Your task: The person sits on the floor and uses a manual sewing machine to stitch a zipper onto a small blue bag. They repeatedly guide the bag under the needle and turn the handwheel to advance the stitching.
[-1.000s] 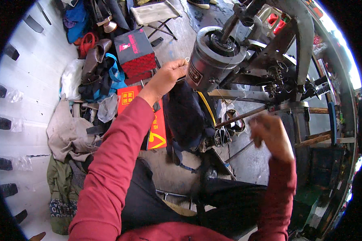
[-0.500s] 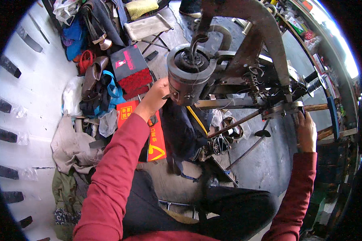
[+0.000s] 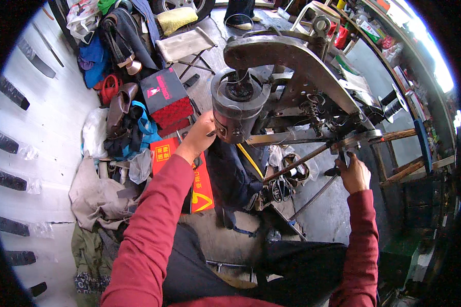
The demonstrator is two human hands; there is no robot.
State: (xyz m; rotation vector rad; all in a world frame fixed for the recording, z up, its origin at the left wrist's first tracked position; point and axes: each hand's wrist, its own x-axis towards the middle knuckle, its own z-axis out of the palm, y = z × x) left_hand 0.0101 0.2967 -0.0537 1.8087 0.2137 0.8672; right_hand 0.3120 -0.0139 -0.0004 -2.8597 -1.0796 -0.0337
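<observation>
From where I stood, the person sat bent over a dark metal machine (image 3: 287, 55), whose heavy arm curved down from the far side toward the right. At the left end of it an upright metal cylinder (image 3: 241, 116), open at the top, stood at about the middle of the room. The left grip (image 3: 196, 137) was right up against the cylinder's lower left side, thumb and fingers brought close together; their tips were partly lost against the metal, and I could not tell whether they had hold of anything.

The right grip (image 3: 355, 173) was well apart from the other, near the machine's right end. Its fingers were bent round a short dark handle (image 3: 341, 157), which sat between thumb and fingers just below a flat metal wheel (image 3: 361, 139). A thin rod slanted down to the left from beside that hand.

Under the left forearm, on the floor, lay a red box with yellow marks (image 3: 202, 185), and beyond it a black-and-red box (image 3: 165, 97). A folding stool (image 3: 187, 45) stood farther off. On the right, beyond the wheel, a spool (image 3: 393, 106) was mounted on the machine. Another person's foot (image 3: 239, 23) showed at the far edge.
</observation>
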